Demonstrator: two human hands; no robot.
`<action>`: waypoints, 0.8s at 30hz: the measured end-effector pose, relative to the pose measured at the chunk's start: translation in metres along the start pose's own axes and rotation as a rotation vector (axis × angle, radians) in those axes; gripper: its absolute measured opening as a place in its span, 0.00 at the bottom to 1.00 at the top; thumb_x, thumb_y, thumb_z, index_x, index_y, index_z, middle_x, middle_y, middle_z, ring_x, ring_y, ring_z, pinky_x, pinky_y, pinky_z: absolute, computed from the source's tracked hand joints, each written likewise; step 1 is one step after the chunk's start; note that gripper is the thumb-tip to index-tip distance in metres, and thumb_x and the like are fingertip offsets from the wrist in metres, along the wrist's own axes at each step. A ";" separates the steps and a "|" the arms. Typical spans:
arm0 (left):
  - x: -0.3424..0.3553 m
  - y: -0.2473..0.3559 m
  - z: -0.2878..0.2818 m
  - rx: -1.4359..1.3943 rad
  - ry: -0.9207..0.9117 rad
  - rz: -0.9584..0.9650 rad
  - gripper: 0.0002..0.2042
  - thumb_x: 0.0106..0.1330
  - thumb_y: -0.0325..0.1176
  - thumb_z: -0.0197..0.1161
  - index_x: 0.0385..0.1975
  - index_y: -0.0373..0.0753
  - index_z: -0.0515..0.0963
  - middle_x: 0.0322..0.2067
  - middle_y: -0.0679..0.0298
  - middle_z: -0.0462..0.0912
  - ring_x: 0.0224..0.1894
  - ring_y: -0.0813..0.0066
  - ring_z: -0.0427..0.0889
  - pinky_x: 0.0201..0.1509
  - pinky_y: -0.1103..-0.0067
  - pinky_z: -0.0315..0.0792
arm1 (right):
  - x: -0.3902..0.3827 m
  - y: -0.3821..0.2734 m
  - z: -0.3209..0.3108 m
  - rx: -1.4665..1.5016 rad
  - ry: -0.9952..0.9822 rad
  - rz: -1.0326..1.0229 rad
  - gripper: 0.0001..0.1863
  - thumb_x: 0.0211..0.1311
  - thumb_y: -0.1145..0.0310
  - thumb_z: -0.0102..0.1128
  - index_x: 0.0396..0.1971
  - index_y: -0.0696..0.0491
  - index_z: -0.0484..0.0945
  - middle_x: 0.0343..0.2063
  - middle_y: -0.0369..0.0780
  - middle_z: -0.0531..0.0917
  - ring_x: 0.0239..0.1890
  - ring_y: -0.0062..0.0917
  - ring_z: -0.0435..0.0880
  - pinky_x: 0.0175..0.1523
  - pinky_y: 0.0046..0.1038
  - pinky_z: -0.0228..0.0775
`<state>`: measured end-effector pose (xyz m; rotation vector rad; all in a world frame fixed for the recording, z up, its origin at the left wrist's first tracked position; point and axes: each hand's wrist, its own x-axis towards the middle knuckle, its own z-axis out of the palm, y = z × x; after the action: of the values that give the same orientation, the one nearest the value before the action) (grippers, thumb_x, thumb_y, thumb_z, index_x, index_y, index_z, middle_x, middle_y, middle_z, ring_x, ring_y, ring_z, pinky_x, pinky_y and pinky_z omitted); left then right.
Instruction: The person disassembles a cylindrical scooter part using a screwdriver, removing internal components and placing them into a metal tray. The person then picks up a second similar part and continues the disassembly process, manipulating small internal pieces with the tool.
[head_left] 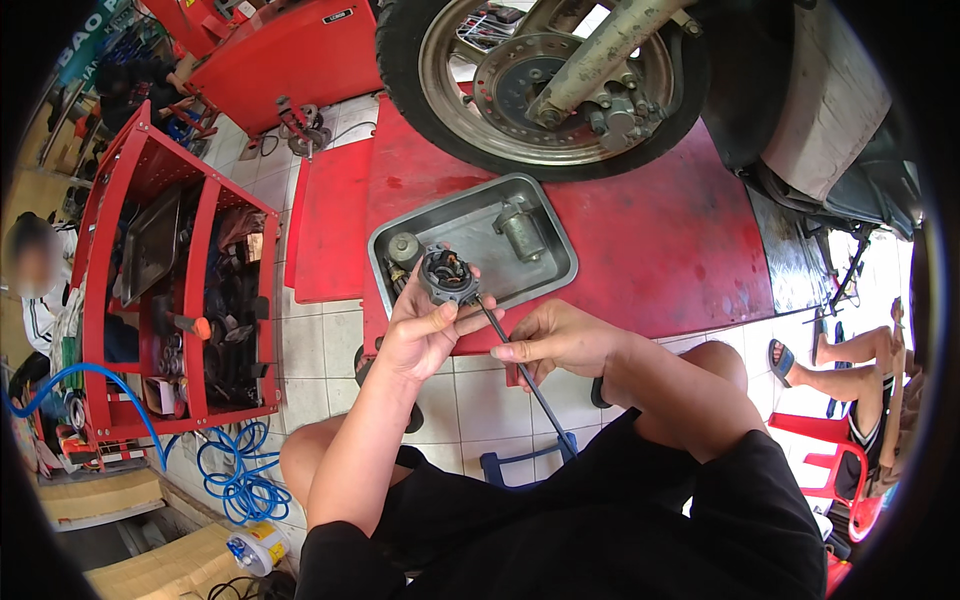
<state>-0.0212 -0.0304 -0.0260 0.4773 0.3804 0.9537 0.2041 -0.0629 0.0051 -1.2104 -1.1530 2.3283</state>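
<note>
My left hand (420, 338) is closed around a round grey metal housing (450, 276), its open face turned up. Black and copper-coloured parts show inside it. Between the thumb and fingers of my right hand (560, 342) is a long thin metal rod tool (543, 402). The tool slants up to the left, and its upper end meets the housing's lower rim; the exact contact is too small to make out. Just beyond my hands lies a shallow metal tray (562, 238). A metal cylinder (520, 230) rests in its right part, and a second round metal part (404, 248) at its left, partly behind my left hand.
The tray sits on a red platform (660, 260), under a motorcycle's front wheel (400, 90). On the left stands a red tool cart (200, 300) with a coiled blue hose (240, 470) beside it. A blue stool (492, 468) is below; another person's legs (840, 360) are at right.
</note>
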 end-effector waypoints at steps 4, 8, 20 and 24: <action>0.001 0.002 -0.004 0.026 0.014 0.035 0.35 0.57 0.23 0.71 0.63 0.46 0.61 0.52 0.55 0.75 0.50 0.48 0.81 0.62 0.46 0.72 | 0.005 0.009 0.001 0.136 -0.081 -0.009 0.21 0.65 0.56 0.66 0.41 0.62 0.79 0.34 0.43 0.84 0.34 0.25 0.86 0.37 0.22 0.77; 0.001 0.010 -0.009 0.024 0.040 0.079 0.33 0.58 0.23 0.70 0.63 0.45 0.62 0.53 0.54 0.76 0.50 0.49 0.82 0.62 0.47 0.72 | -0.001 0.008 0.001 0.153 -0.249 -0.021 0.20 0.68 0.62 0.62 0.50 0.63 0.76 0.40 0.44 0.84 0.41 0.27 0.86 0.44 0.24 0.78; 0.003 0.020 -0.016 -0.035 -0.053 0.084 0.37 0.56 0.28 0.73 0.66 0.43 0.61 0.57 0.53 0.74 0.59 0.43 0.75 0.70 0.48 0.62 | -0.011 -0.002 -0.007 0.015 -0.177 -0.040 0.19 0.66 0.74 0.58 0.54 0.66 0.73 0.39 0.45 0.85 0.42 0.27 0.86 0.47 0.27 0.79; 0.003 0.019 -0.014 -0.029 -0.054 0.097 0.37 0.56 0.29 0.73 0.66 0.42 0.61 0.57 0.53 0.74 0.61 0.42 0.73 0.70 0.48 0.61 | -0.012 -0.003 -0.007 0.007 -0.177 -0.055 0.19 0.66 0.75 0.58 0.55 0.66 0.73 0.39 0.46 0.85 0.41 0.28 0.86 0.46 0.27 0.80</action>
<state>-0.0401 -0.0154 -0.0274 0.4978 0.2969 1.0366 0.2168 -0.0642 0.0117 -0.9727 -1.2163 2.4355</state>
